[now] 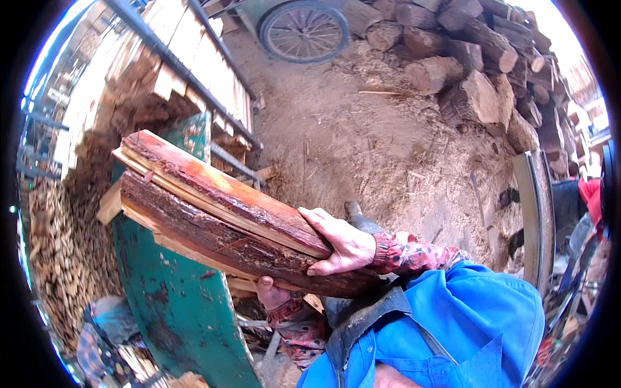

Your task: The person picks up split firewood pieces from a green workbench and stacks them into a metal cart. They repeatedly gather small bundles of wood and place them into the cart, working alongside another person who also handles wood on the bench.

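A stack of long, bark-edged wood slabs lies slantwise in front of my body, reaching toward the upper left. The upper slab is reddish-brown and looks wet; a darker, rough-barked slab lies against it. My right hand grips their near end from the right side, thumb and fingers spread over the bark. Below, my left hand holds the underside edge; its thumb shows, and the other fingers are hidden by the wood. The slabs' far part passes over a green metal panel with chipped paint.
Cut logs are piled at the back right. A spoked wheel of a cart stands at the far side. Metal rails hold stacked boards at left. Wood chips litter the ground. An upright metal post stands at right, with another person's red sleeve beyond.
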{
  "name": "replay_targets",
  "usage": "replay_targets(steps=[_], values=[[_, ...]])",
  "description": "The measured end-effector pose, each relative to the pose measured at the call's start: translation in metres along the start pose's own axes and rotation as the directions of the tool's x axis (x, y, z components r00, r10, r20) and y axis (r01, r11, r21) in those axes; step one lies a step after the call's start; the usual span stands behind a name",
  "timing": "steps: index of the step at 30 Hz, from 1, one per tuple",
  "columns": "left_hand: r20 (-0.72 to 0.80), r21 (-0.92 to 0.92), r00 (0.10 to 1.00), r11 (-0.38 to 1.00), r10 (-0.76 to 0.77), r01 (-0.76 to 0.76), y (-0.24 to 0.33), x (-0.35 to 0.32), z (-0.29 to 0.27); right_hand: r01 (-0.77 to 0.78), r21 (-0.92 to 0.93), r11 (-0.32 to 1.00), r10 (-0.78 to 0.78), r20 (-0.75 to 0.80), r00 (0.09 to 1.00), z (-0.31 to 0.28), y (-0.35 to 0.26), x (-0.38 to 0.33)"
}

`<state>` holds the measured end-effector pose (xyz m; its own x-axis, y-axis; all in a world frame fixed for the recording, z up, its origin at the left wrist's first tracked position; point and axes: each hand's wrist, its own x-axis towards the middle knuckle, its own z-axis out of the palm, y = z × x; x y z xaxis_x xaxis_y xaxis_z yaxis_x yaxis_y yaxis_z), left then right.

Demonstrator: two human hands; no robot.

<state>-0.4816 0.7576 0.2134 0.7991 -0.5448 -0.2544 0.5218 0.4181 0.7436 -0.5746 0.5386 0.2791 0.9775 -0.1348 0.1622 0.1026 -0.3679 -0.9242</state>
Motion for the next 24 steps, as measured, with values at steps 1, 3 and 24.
replay_targets(steps=[1, 3, 24], values=[[-0.016, -0.014, 1.0, 1.0, 0.012, -0.012, -0.003, 0.011, 0.005, -0.002, -0.01, 1.0, 0.002, -0.041, 0.999, -0.007, 0.003, 0.0], [0.044, 0.044, 0.998, 0.998, -0.039, 0.037, -0.018, 0.036, -0.002, -0.034, -0.013, 0.999, 0.033, -0.109, 0.994, -0.022, 0.011, -0.001], [0.134, -0.054, 0.985, 0.992, -0.104, 0.112, -0.084, 0.309, 0.258, -0.094, -0.038, 0.995, 0.082, -0.243, 0.966, -0.304, 0.146, 0.121]])
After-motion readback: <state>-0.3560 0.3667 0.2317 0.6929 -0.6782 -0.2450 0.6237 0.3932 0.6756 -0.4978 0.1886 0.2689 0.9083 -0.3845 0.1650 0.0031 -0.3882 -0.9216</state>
